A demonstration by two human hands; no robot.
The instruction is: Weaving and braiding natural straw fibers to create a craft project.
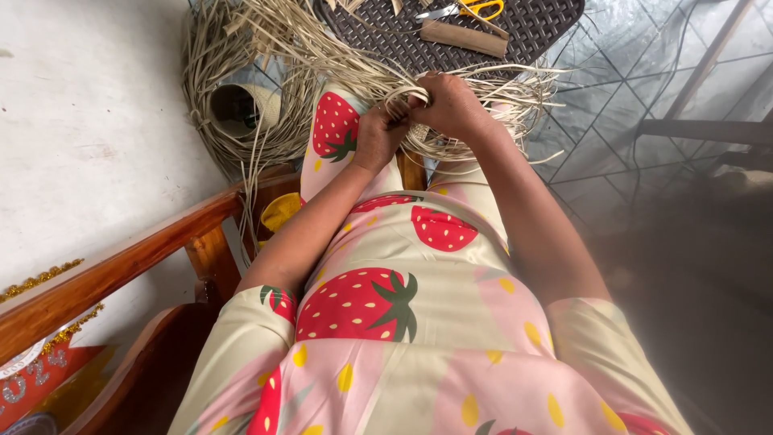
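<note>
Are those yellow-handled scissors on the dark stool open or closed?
Closed, it seems: the scissors lie flat on the woven stool, blades together as one point.

looks like a home craft corner, not a shop. wooden armchair [121,274] is the landmark: pale plaster wall [80,121] just left of it, loose coils of pale weaving strips [241,72] ahead of it, dark woven-plastic stool [451,36] beyond with yellow-handled scissors [471,10] on top, clear plastic sheeting [628,105] to its right.
</note>
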